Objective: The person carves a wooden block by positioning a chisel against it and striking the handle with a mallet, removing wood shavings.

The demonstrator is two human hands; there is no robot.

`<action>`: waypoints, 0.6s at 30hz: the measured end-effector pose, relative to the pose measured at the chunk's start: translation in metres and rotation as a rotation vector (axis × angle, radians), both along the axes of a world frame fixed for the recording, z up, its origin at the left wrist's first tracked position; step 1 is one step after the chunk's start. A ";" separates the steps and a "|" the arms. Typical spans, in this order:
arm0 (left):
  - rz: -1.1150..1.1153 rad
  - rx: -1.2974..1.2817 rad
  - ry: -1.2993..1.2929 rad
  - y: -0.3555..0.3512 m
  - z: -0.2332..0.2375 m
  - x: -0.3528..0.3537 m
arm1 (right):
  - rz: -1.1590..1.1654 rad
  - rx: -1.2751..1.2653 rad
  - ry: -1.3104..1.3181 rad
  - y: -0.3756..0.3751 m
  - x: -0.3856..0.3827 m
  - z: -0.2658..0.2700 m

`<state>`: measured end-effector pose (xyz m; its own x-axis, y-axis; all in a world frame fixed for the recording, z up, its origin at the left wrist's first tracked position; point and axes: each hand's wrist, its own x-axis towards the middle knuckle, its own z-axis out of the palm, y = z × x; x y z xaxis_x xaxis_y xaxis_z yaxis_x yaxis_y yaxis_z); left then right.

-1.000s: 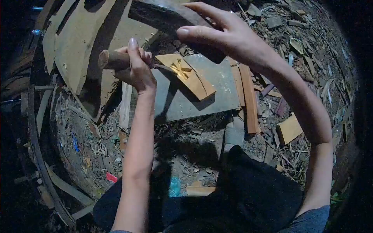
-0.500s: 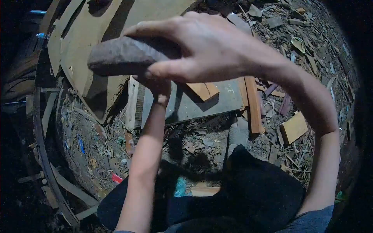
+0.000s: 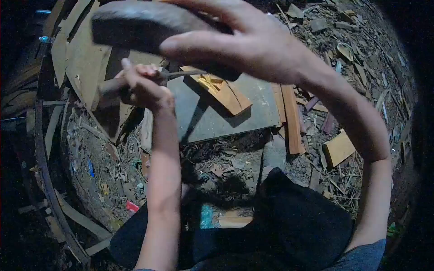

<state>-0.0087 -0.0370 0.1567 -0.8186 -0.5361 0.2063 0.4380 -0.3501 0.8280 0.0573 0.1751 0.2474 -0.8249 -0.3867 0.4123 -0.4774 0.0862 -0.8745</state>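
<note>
Left hand (image 3: 142, 88) holds chisel (image 3: 181, 73) level, tip rightward; right hand (image 3: 253, 45) grips mallet (image 3: 135, 27).

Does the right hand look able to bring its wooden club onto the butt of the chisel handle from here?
Probably yes. The right hand holds the wooden club raised over the chisel handle, whose butt sticks out bare beyond the left hand's grip; nothing shows between them.

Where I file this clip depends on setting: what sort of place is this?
Probably a ground-level woodcarving spot: wood offcuts litter the dirt, a carved piece lies on a grey slab, left hand holds a chisel, right hand a mallet.
</note>
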 end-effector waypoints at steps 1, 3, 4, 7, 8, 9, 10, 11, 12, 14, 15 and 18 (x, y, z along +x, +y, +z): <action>-0.044 0.078 0.013 -0.003 0.009 0.005 | 0.085 0.035 -0.141 0.012 0.012 0.017; -0.085 -0.098 -0.009 -0.002 0.019 0.008 | 0.339 0.009 -0.339 0.027 -0.014 0.003; -0.082 -0.098 -0.010 0.001 0.019 0.011 | 0.082 0.037 -0.218 0.016 -0.017 -0.028; -0.087 -0.174 0.084 0.018 0.011 0.019 | -0.167 0.112 -0.106 0.014 -0.017 -0.050; -0.069 -0.190 0.059 0.021 0.007 0.020 | -0.162 0.093 -0.110 0.015 -0.018 -0.056; -0.053 -0.205 0.035 0.025 0.004 0.021 | -0.158 0.075 -0.114 0.017 -0.019 -0.061; -0.084 -0.206 0.074 0.029 0.002 0.022 | -0.160 0.079 -0.115 0.020 -0.020 -0.065; -0.084 -0.203 0.074 0.031 0.000 0.022 | -0.166 0.068 -0.110 0.022 -0.022 -0.068; -0.092 -0.224 0.076 0.032 -0.002 0.022 | -0.171 0.056 -0.105 0.024 -0.023 -0.072; -0.098 -0.247 0.077 0.031 -0.005 0.021 | -0.182 0.042 -0.130 0.028 -0.027 -0.078; -0.125 -0.283 0.097 0.031 -0.005 0.021 | -0.194 0.028 -0.155 0.030 -0.028 -0.081; -0.154 -0.332 0.114 0.031 -0.006 0.022 | -0.202 0.025 -0.154 0.031 -0.029 -0.084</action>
<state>0.0129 -0.0064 0.1512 -0.8462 -0.2971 0.4424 0.4969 -0.1399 0.8565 0.0283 0.2064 0.1636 -0.9389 -0.2159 0.2681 -0.3095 0.1885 -0.9320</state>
